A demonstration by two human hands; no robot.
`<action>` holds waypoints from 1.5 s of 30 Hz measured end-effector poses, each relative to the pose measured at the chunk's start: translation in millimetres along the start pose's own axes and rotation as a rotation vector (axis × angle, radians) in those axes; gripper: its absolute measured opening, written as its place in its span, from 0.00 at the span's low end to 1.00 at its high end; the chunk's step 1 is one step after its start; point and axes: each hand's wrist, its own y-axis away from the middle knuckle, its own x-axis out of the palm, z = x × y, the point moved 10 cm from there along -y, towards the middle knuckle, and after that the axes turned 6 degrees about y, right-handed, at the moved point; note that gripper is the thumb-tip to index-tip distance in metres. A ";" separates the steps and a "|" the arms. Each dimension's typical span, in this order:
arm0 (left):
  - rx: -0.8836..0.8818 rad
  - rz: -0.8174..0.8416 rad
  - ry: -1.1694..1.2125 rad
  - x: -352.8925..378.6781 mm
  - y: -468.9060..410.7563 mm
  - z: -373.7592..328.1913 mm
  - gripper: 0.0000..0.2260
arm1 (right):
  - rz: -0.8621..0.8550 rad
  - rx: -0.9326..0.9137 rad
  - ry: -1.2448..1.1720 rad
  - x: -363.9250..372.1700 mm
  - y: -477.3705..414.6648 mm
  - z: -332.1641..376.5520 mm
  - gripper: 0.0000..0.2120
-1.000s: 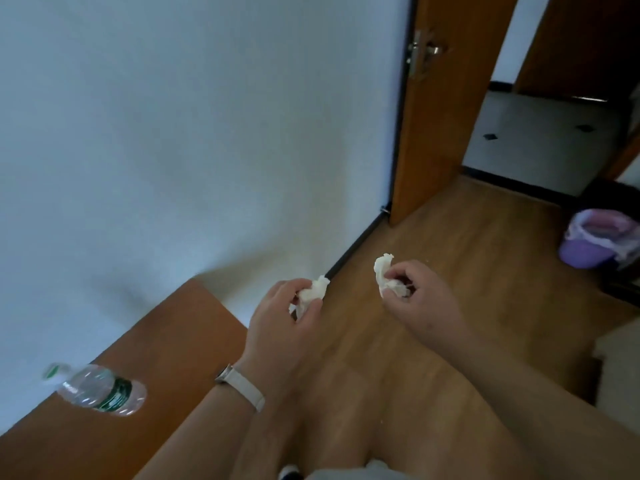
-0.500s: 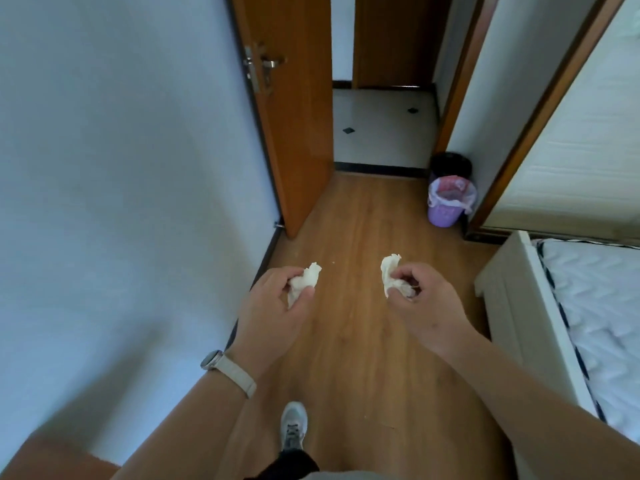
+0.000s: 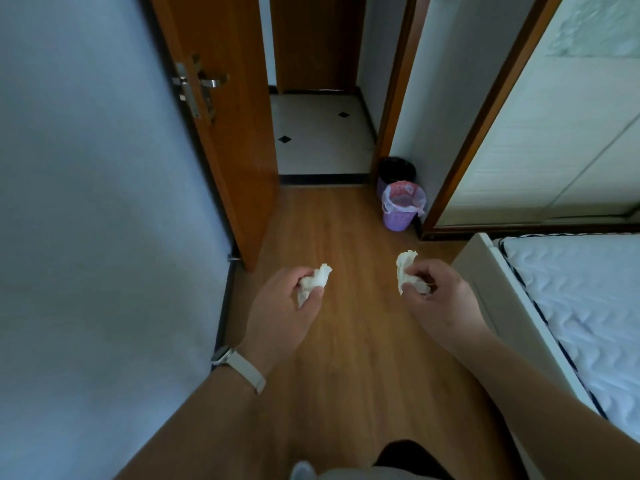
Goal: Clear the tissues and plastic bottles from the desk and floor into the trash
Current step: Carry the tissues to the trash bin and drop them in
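My left hand (image 3: 282,306) grips a crumpled white tissue (image 3: 316,279) between thumb and fingers. My right hand (image 3: 440,299) pinches a second crumpled white tissue (image 3: 404,268). Both hands are held out over the wooden floor (image 3: 346,341). Ahead and to the right stands a purple trash basket (image 3: 401,216) lined with a pinkish plastic bag, by the door frame. A black bin (image 3: 396,170) sits just behind it. No bottle or desk is in view.
A white wall (image 3: 104,237) runs along my left with an open wooden door (image 3: 225,133) past it. A bed with a white mattress (image 3: 581,306) is at the right. A wardrobe front (image 3: 554,150) stands beyond the bed. A tiled hallway (image 3: 318,140) lies behind the doorway.
The view has swung right and forward: the desk and its bottle have left the frame, and the purple basket is nearer and more central. Both hands still hold their tissues.
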 end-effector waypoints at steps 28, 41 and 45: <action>0.102 0.149 -0.107 144.3 -377.2 -35.6 0.13 | -0.116 0.120 -0.006 -24.4 -355.3 -113.7 0.09; 0.157 0.271 -0.028 189.5 -546.7 -3.1 0.11 | -0.140 0.135 0.057 21.8 -508.2 -126.8 0.11; 0.172 0.343 0.024 202.7 -618.9 15.8 0.12 | -0.194 0.193 0.088 31.4 -562.6 -122.5 0.11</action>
